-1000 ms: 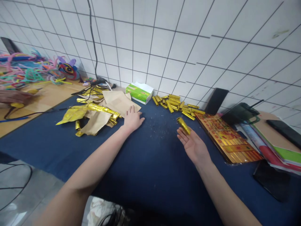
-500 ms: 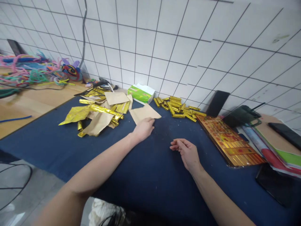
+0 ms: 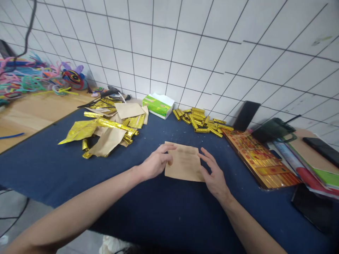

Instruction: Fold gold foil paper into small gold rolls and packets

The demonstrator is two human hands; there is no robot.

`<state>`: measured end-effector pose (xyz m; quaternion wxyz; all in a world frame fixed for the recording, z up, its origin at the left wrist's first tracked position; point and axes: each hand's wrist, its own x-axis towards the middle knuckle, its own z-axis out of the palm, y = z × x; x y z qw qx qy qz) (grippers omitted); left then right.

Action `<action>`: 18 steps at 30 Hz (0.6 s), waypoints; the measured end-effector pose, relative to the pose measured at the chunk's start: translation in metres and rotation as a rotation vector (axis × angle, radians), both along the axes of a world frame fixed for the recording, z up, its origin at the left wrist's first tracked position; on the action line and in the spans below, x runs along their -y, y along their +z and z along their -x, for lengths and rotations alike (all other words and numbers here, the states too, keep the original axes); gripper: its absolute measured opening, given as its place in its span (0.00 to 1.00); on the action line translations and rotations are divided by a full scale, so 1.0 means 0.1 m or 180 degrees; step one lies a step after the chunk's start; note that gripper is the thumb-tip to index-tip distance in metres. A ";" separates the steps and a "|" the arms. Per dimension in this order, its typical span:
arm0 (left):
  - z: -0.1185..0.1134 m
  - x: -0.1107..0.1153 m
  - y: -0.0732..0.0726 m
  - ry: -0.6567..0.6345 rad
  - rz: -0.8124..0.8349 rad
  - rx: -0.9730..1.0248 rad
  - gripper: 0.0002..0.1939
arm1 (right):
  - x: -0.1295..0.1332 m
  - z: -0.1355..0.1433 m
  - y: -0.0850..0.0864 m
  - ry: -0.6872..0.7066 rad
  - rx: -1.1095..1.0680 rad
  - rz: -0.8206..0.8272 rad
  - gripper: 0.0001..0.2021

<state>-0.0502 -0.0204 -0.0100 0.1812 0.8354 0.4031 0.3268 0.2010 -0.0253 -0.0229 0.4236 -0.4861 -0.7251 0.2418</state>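
One sheet of brown paper, near-square, neither side plainly longer, set between two bare hands above dark blue cloth. Left hand: at the sheet's left edge, fingers bent over its upper left part; right hand: at the opposite edge, fingers apart, tips at the margin, neither hand clearly nearer. Grip: contact at both sides; whether either hand pinches the paper cannot be told.
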 end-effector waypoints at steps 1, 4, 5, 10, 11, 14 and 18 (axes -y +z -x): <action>0.03 -0.04 0.00 -0.0002 0.0072 -0.0074 0.14 | 0.01 -0.01 0.00 0.0101 0.0078 -0.0030 0.17; 0.12 -0.12 0.00 -0.0103 0.0340 -0.0475 0.15 | 0.02 -0.04 0.00 0.0338 0.0486 -0.0165 0.19; 0.13 -0.13 0.02 -0.0108 0.0444 -0.0636 0.17 | 0.02 -0.05 0.01 0.0429 0.0713 -0.0198 0.20; 0.06 0.00 0.09 -0.0222 0.0570 -0.1292 0.31 | 0.05 -0.03 0.06 0.0844 0.1946 -0.0350 0.29; 0.03 0.05 0.07 -0.0300 0.0598 -0.1525 0.41 | 0.06 -0.02 0.07 0.0956 0.2165 -0.0360 0.29; -0.04 0.15 0.00 -0.0294 0.0375 -0.1996 0.47 | 0.09 0.02 0.10 0.1161 0.2576 -0.0415 0.28; -0.08 0.19 -0.07 -0.0204 0.0216 -0.2231 0.47 | 0.11 0.03 0.08 0.1144 0.2622 -0.0499 0.23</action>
